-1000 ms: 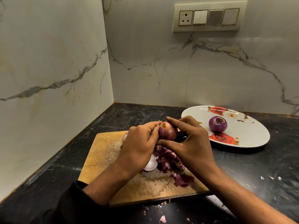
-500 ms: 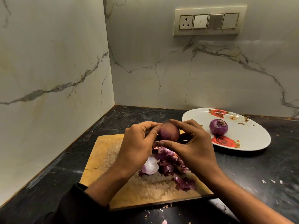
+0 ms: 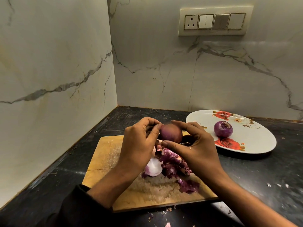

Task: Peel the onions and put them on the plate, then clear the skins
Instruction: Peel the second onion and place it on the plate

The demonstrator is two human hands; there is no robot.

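Observation:
I hold a red onion (image 3: pixel 171 133) in the air above the wooden cutting board (image 3: pixel 105 154). My right hand (image 3: pixel 195 149) grips it from the right, thumb beneath and fingers over the top. My left hand (image 3: pixel 139 143) pinches at its left side with curled fingertips. Under my hands a heap of purple onion skins (image 3: pixel 175 166) and a pale white piece of onion (image 3: pixel 153 167) lie on the board. A peeled purple onion (image 3: pixel 223 129) rests on the white rose-patterned plate (image 3: pixel 255 141) at the right.
The board sits on a dark stone counter (image 3: pixel 262 177) in a corner of marble walls. Small skin scraps (image 3: pixel 164 217) lie on the counter in front of the board and at the right. A switch panel (image 3: pixel 214 22) is on the back wall.
Both hands have lifted the onion slightly and turned it; my left fingertips have shifted on its left side. The view has tilted a little.

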